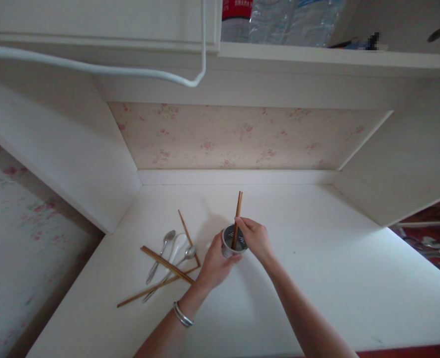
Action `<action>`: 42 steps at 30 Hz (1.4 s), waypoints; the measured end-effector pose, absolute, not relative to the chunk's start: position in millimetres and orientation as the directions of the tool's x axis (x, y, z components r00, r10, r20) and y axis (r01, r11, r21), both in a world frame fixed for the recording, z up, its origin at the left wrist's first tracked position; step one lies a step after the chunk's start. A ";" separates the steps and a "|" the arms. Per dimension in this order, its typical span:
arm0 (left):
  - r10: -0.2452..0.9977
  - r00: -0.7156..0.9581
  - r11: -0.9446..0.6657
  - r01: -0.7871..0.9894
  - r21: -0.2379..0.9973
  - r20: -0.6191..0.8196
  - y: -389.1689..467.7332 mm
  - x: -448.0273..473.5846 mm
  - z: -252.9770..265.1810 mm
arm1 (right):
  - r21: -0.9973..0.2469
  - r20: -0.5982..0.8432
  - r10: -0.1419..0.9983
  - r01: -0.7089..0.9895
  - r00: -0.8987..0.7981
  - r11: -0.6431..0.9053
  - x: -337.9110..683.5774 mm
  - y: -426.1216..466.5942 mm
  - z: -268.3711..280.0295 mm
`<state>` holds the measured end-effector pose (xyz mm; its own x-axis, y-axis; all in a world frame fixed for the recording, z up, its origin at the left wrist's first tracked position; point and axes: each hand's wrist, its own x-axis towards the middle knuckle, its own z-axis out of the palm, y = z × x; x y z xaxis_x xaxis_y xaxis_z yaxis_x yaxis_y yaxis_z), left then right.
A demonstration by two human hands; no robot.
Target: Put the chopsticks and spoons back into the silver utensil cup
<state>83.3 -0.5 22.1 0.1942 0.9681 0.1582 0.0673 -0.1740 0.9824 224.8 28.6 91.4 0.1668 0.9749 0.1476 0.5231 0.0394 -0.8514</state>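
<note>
My left hand [217, 262] is wrapped round a metal utensil holder [227, 251] with small holes in its bottom, tilted so that I see into it. My right hand [256, 237] pinches a pair of wooden chopsticks [239, 204], whose lower ends are inside the holder. To the left of my left hand lies a loose pile on the white tabletop: several wooden chopsticks [156, 256], a metal spoon [168, 236], another metal spoon [190, 252] and a white spoon [178, 242] between them. Some of these cross over each other.
The white tabletop [316, 278] is walled by side panels and a back wall with floral paper [242, 136]. Overhead, a shelf [316, 57] holds plastic bottles [294, 22]. A white cable [130, 71] hangs in front of the upper cabinet.
</note>
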 end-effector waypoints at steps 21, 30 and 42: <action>0.925 0.296 -0.292 0.153 0.944 0.238 -5.7 76.3 52.4 | -0.990 0.061 0.987 -0.115 0.149 0.078 215.2 -19.5 28.0; 0.864 0.374 -0.501 0.579 0.643 0.336 -27.6 7.2 62.4 | -0.987 0.120 0.975 -0.087 0.189 0.138 214.9 -16.9 18.7; 0.793 0.601 -0.604 0.760 0.241 0.094 -12.8 -121.4 61.4 | -0.981 0.151 0.966 -0.085 0.210 0.172 215.0 -17.4 5.9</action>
